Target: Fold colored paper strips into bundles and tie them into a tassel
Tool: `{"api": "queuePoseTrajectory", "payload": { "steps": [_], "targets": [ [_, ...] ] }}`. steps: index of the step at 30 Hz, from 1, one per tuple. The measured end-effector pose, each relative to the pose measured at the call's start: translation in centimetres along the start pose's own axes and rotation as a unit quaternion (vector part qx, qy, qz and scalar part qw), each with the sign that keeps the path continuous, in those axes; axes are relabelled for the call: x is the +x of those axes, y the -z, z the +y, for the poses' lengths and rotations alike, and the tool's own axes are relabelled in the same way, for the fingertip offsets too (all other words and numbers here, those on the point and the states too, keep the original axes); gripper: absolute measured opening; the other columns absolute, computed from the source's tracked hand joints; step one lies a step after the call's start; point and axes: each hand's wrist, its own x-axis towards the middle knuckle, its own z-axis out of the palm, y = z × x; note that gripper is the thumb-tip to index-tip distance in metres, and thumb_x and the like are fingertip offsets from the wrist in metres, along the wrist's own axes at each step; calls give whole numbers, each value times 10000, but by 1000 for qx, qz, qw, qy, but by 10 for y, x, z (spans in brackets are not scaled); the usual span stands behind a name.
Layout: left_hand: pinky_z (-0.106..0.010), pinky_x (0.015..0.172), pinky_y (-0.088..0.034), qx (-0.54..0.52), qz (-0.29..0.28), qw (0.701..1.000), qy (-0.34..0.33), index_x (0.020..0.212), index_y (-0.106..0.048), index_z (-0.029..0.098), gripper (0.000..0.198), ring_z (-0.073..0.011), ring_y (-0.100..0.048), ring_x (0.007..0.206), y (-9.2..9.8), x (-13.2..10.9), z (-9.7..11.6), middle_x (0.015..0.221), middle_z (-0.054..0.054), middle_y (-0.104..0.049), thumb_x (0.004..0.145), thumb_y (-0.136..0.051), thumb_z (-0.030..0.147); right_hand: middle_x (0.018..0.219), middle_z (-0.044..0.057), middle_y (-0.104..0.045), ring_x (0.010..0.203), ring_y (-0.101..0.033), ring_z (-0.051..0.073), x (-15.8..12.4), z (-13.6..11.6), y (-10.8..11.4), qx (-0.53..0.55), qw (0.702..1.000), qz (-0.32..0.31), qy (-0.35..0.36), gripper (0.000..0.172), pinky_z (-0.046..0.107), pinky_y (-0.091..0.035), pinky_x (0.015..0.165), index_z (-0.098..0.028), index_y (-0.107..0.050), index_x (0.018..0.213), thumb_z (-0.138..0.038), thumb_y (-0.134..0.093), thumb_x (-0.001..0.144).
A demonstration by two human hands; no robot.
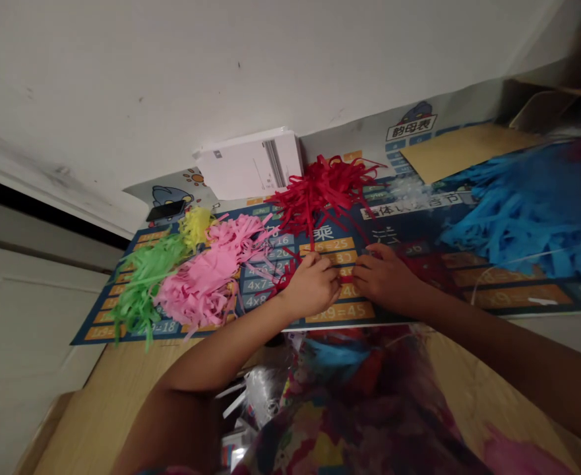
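My left hand [314,285] and my right hand [385,276] are close together at the front edge of the printed mat. Their curled fingers pinch a strip of red fringed paper [346,280], which shows in the short gap between them. More red fringe sticks out on the far side of my left hand, and dark red paper lies beside my right hand. Just beyond the hands is a heap of red paper fringe [326,191]. My fingertips are partly hidden, so the exact grip is unclear.
Pink fringe [206,277], green fringe [146,280] and yellow fringe [196,227] lie to the left. Blue fringe [532,211] spreads at the right, near a tan sheet [468,150]. A white stack of packs [250,165] leans against the wall [270,66].
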Motion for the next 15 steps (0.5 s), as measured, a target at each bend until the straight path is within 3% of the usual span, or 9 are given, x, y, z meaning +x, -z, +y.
{"api": "queuePoseTrajectory", "payload": {
  "steps": [5,11,15],
  "targets": [
    [-449,890,-311,-30,-1,999,19,863,-716,171,263,-219,-530,923,-3,3,-4,849,-55,-707,980,-521,302,782,34,-693,860,-535,212,6,9,-1,38,998,-20,-43,155,457,-261,924,-169,-682,782,-238,-638,913],
    [-505,901,-306,7,-53,999,8,771,-693,160,218,-244,-529,899,-1,15,-2,735,-57,-652,937,-565,219,815,97,-702,885,-559,240,24,11,7,34,993,-108,35,223,473,-231,927,-135,-699,810,-144,-516,937],
    [-516,925,-306,0,-48,998,34,837,-697,151,159,-249,-549,914,-1,10,0,813,-75,-685,919,-572,206,854,100,-712,880,-579,244,24,14,4,55,992,-118,2,122,442,-245,865,-139,-693,819,-241,-634,850]
  ]
}}
